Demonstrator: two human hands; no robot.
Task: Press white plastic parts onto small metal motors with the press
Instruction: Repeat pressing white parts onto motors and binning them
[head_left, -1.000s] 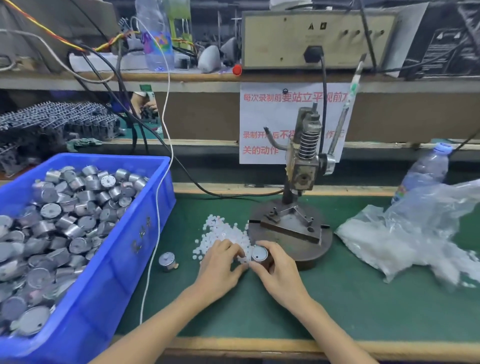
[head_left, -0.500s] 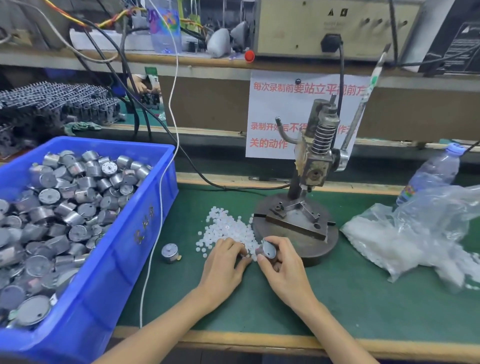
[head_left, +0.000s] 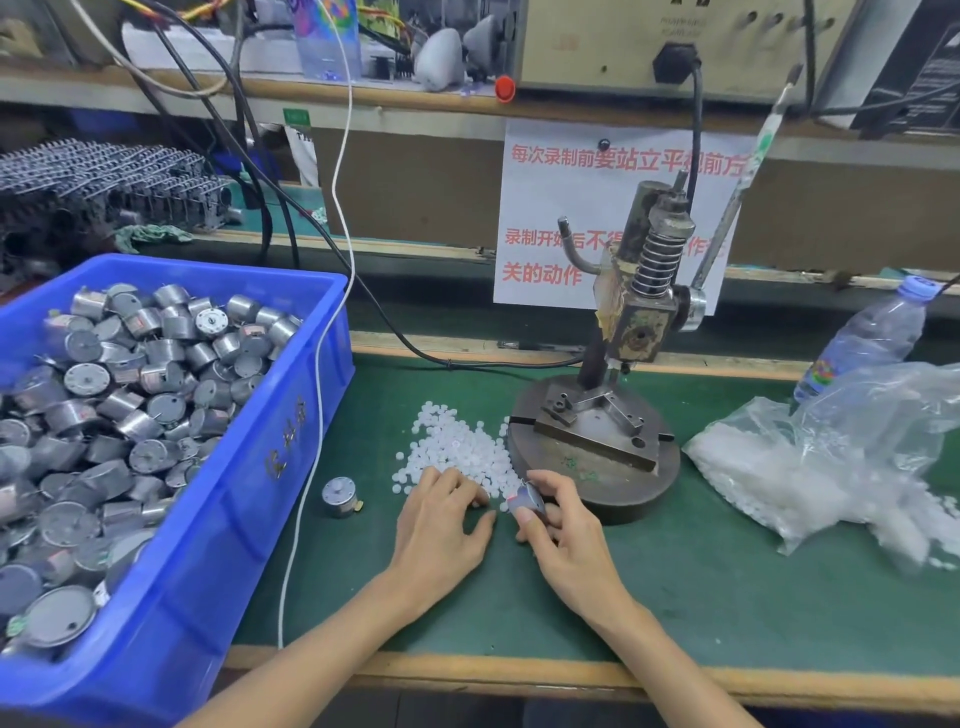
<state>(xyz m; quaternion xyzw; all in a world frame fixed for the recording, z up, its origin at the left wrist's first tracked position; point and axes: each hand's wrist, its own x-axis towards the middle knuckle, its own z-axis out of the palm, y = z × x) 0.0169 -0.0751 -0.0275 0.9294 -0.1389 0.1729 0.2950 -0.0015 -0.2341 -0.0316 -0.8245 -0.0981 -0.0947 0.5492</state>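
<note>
i've got my right hand (head_left: 569, 545) pinching a small motor (head_left: 528, 501) between thumb and fingers, just in front of the press (head_left: 631, 332) base. my left hand (head_left: 439, 525) lies loose-fingered, thumb apart, fingertips touching the near edge of the white parts (head_left: 457, 447) pile. one loose motor (head_left: 338, 496) sits beside the blue bin (head_left: 249, 478).
</note>
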